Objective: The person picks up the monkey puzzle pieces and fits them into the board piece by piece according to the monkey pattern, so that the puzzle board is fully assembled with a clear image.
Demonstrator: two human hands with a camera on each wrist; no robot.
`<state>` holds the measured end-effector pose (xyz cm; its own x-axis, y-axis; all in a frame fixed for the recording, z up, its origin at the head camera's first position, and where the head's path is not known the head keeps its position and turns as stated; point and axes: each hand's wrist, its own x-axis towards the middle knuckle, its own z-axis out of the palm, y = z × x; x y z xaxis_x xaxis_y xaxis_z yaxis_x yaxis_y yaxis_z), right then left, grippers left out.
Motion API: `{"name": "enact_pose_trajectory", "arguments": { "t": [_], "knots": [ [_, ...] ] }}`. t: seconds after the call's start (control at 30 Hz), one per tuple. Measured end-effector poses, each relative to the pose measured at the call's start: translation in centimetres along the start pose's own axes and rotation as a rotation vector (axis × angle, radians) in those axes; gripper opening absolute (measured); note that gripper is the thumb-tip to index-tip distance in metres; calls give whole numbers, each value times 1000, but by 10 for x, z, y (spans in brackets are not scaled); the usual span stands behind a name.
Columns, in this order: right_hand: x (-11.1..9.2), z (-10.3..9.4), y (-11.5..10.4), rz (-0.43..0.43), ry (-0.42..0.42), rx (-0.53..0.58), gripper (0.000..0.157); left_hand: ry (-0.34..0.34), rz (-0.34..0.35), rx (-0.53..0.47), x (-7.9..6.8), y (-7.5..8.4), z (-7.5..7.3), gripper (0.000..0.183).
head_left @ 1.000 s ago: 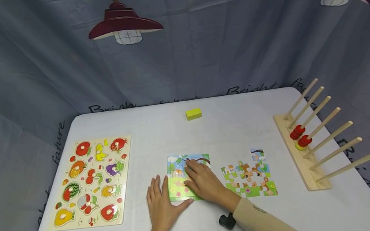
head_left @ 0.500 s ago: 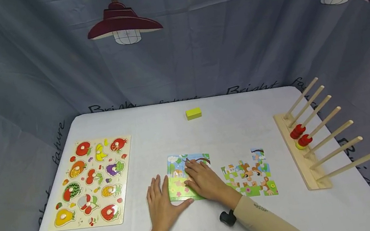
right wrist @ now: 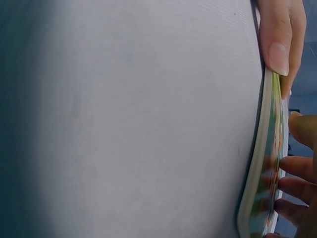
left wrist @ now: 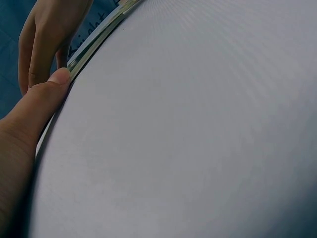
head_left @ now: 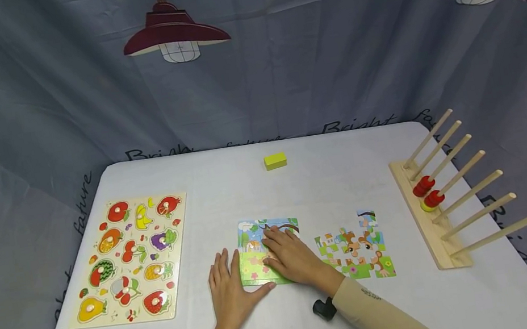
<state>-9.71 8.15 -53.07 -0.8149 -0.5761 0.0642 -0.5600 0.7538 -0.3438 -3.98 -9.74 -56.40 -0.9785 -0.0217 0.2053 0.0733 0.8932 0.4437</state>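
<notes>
A small square jigsaw board [head_left: 252, 276] with a green and blue printed picture lies flat at the middle of the table. My left hand [head_left: 232, 293] frames its near left corner, fingers fairly straight along the left side. The left thumb [left wrist: 59, 77] touches the board's near edge in the left wrist view. My right hand [head_left: 292, 257] rests over the picture's right half and hides part of it; its fingertips [right wrist: 283, 187] meet the surface in the right wrist view. Just right of the board lie jigsaw pieces [head_left: 360, 272] with an animal picture, partly fitted together.
A wooden fruit puzzle [head_left: 127, 266] lies on the left of the white table [head_left: 226, 193]. A yellow block [head_left: 275, 161] sits near the back edge. To the right stands a wooden peg rack [head_left: 425, 225] with red beads [head_left: 424, 187] and long slanting pegs.
</notes>
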Motion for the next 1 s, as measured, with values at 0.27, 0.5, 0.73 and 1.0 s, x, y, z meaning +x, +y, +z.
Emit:
{"name": "enact_pose_trajectory", "arguments": {
  "t": [0.27,0.5,0.73,1.0],
  "knots": [
    [2,2,-1,6,1,-23,54,4,0,8,0,-1,0,112],
    [4,5,-2,20,7,-40,55,12,5,5,0,0,1,112],
    [4,4,-2,45,24,-21,54,10,8,10,0,0,1,112],
    [3,-6,8,91,172,106,41,17,16,-6,-1,-1,1,112]
  ]
}}
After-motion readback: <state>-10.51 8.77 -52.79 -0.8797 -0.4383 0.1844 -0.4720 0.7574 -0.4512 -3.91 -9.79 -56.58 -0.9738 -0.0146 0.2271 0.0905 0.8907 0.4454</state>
